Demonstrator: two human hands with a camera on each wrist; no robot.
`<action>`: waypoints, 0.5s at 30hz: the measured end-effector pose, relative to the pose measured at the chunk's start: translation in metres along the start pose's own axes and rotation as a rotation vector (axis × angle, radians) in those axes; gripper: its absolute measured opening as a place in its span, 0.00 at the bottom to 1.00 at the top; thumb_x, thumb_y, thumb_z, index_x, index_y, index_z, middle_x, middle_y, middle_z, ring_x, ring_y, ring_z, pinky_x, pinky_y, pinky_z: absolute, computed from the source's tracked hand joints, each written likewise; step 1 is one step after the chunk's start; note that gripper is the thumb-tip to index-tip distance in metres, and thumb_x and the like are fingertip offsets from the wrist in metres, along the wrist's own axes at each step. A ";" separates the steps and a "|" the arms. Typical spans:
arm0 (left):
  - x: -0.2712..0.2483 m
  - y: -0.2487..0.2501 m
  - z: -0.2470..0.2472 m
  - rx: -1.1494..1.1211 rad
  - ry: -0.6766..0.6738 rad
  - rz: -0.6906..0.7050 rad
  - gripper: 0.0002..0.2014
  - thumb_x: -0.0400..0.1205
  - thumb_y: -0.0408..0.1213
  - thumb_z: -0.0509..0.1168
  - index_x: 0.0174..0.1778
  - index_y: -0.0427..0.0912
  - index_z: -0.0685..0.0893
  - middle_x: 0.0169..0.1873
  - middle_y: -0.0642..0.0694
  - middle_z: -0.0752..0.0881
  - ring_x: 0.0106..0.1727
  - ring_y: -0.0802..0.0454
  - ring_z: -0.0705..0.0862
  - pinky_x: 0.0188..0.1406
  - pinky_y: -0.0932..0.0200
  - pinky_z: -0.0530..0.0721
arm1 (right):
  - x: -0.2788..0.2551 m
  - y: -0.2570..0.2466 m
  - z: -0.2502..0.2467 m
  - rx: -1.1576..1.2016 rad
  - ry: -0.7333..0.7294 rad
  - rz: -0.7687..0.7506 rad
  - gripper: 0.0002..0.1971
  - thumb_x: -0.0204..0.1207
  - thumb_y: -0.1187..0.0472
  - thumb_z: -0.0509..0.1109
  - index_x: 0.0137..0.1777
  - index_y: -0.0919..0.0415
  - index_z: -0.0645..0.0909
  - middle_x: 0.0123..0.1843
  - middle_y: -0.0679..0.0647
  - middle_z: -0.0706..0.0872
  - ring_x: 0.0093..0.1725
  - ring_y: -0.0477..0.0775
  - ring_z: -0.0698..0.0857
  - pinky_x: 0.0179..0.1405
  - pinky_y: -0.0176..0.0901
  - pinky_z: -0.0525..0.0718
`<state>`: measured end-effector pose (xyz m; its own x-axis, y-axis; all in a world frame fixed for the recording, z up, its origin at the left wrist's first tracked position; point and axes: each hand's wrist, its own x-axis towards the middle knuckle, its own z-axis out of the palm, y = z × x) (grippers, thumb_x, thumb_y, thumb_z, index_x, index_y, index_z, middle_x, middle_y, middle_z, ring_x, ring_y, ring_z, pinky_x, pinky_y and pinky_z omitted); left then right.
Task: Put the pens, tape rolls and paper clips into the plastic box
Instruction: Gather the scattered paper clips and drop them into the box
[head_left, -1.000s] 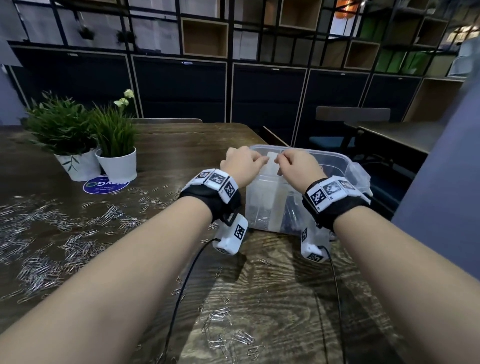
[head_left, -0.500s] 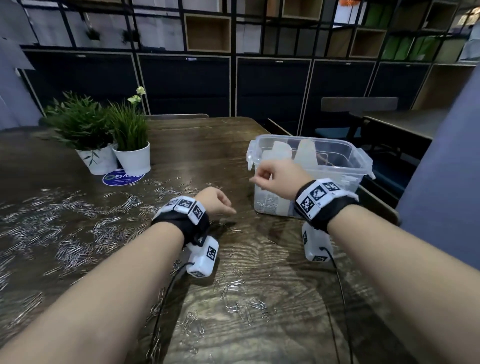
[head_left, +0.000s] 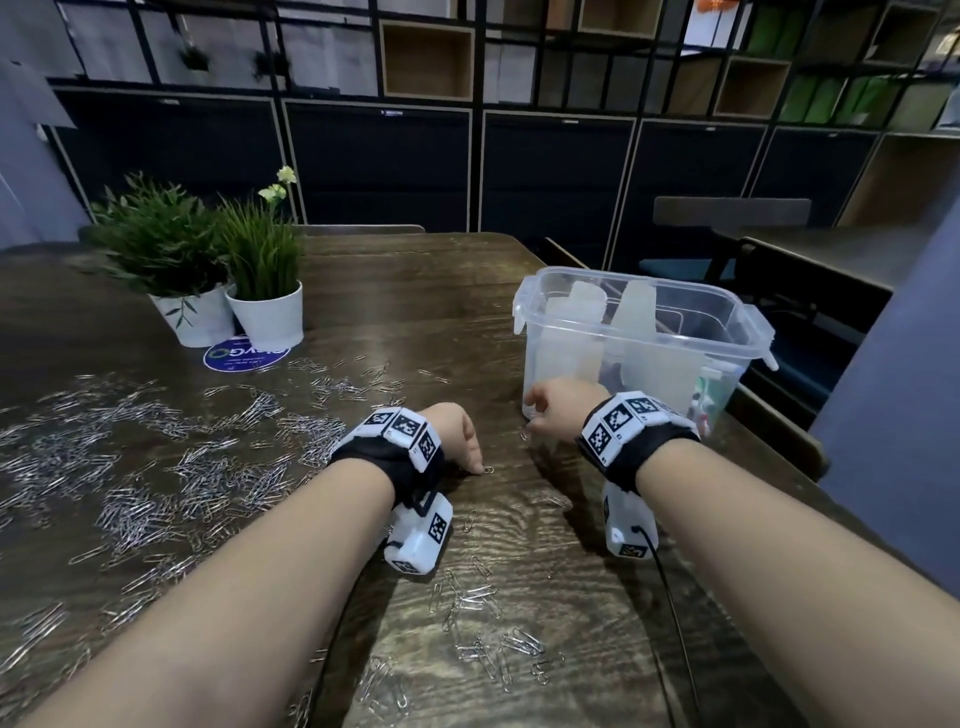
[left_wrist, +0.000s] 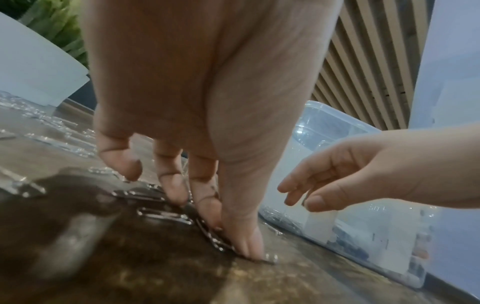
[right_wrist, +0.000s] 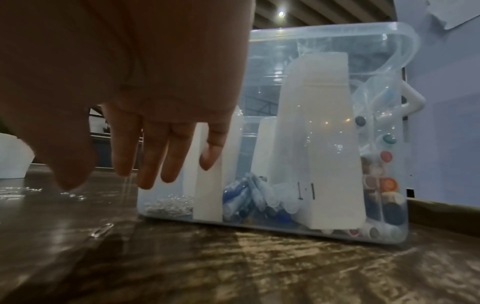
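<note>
I am pressing my left hand's (head_left: 457, 436) fingers (left_wrist: 249, 244) together on a small silver wire paper clip (head_left: 488, 470) on the dark wooden table (head_left: 415, 291), while my right hand (head_left: 558, 410), fingers loosely apart, is hovering nearer the clear plastic box (head_left: 748, 332) on the right.

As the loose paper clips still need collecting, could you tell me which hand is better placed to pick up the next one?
Probably the left hand: its fingertips already press a paper clip on the table, while the right hand hangs open above it.
</note>
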<state>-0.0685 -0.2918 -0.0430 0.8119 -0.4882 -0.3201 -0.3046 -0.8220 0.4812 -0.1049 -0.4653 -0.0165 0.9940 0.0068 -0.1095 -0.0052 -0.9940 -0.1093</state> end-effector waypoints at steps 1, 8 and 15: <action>0.000 0.001 -0.001 0.022 -0.006 0.012 0.05 0.78 0.31 0.72 0.45 0.39 0.82 0.31 0.55 0.83 0.32 0.63 0.79 0.21 0.82 0.69 | 0.004 -0.002 0.002 -0.020 -0.019 -0.012 0.22 0.81 0.53 0.68 0.74 0.55 0.75 0.71 0.52 0.81 0.69 0.56 0.80 0.69 0.49 0.78; -0.001 -0.021 -0.026 0.019 0.174 -0.003 0.03 0.75 0.38 0.75 0.39 0.44 0.88 0.32 0.53 0.85 0.35 0.60 0.80 0.38 0.65 0.76 | 0.016 -0.013 0.019 -0.028 -0.174 -0.104 0.15 0.80 0.62 0.69 0.65 0.61 0.84 0.62 0.57 0.87 0.59 0.61 0.85 0.59 0.50 0.84; -0.010 -0.040 -0.034 -0.002 0.133 -0.077 0.15 0.67 0.41 0.81 0.46 0.44 0.87 0.33 0.53 0.86 0.38 0.57 0.82 0.39 0.64 0.79 | 0.021 -0.013 0.019 -0.045 -0.153 -0.039 0.11 0.78 0.61 0.73 0.58 0.62 0.89 0.58 0.58 0.89 0.57 0.60 0.87 0.57 0.46 0.84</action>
<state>-0.0473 -0.2445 -0.0316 0.8916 -0.3807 -0.2450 -0.2384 -0.8549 0.4608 -0.0857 -0.4497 -0.0364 0.9650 0.0585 -0.2555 0.0412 -0.9965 -0.0726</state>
